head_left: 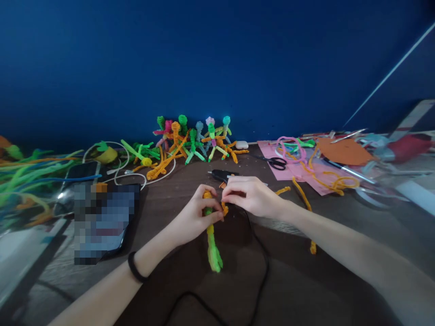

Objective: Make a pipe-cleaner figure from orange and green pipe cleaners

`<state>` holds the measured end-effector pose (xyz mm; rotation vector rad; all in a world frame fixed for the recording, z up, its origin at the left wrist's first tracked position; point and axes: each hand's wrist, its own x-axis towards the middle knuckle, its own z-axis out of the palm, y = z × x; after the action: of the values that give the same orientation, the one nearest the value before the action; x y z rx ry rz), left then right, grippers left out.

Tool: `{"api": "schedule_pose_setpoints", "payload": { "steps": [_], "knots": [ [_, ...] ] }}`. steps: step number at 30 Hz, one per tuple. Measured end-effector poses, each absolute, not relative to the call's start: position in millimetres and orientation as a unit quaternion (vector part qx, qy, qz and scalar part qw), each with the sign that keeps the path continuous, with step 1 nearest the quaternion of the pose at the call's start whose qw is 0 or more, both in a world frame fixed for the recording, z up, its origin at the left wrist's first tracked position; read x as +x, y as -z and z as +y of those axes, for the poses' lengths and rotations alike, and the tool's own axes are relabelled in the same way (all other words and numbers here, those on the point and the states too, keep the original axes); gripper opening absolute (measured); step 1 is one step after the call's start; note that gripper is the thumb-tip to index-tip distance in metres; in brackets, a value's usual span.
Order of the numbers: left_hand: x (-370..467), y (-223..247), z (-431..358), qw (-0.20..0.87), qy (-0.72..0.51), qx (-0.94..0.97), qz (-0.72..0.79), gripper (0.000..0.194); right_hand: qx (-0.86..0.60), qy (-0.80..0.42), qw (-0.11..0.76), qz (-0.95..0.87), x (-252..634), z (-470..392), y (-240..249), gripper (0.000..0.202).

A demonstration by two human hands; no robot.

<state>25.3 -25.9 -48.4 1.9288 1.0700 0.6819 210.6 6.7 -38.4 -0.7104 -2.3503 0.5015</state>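
Note:
Between the thumb and fingers of my left hand [203, 209] is a pipe-cleaner figure [214, 253], its orange head at the top and its bright green legs hanging down below. My right hand [250, 195] pinches a short curled orange pipe cleaner [224, 208] that sits against the figure's side. Whether the curl is joined to the body I cannot tell. Just behind my right hand lies a dark glue gun [222, 174], partly covered, with its black cord [265, 262] running toward me. Loose orange pipe cleaners [302, 194] lie beside my right forearm.
Several finished pipe-cleaner figures [193, 144] stand along the blue wall. Black scissors [277, 163] rest on pink paper [268, 151] at the right. A phone [115, 222] lies left of my hands, near a pile of green pipe cleaners [30, 174]. A white cable [127, 156] loops behind it.

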Motion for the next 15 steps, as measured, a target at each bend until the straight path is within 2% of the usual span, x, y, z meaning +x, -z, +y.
{"api": "schedule_pose_setpoints", "payload": {
  "steps": [3,6,10,15],
  "knots": [
    [26.2,50.5,-26.0,0.382,-0.286,0.758,0.445,0.017,-0.237,-0.112,0.329,-0.907,207.3,-0.4,40.9,0.016],
    [26.4,52.8,-25.1,0.366,-0.307,0.743,0.469,0.018,-0.222,-0.092,0.345,-0.907,205.6,-4.3,43.4,0.014],
    [24.6,53.9,-21.7,0.347,-0.350,0.707,0.508,0.018,-0.247,-0.108,0.390,-0.880,203.9,-4.3,43.7,0.011],
    [23.1,50.0,-21.3,0.343,-0.397,0.655,0.544,0.016,-0.292,-0.156,0.407,-0.851,200.6,-3.7,42.5,0.009]
  ]
}}
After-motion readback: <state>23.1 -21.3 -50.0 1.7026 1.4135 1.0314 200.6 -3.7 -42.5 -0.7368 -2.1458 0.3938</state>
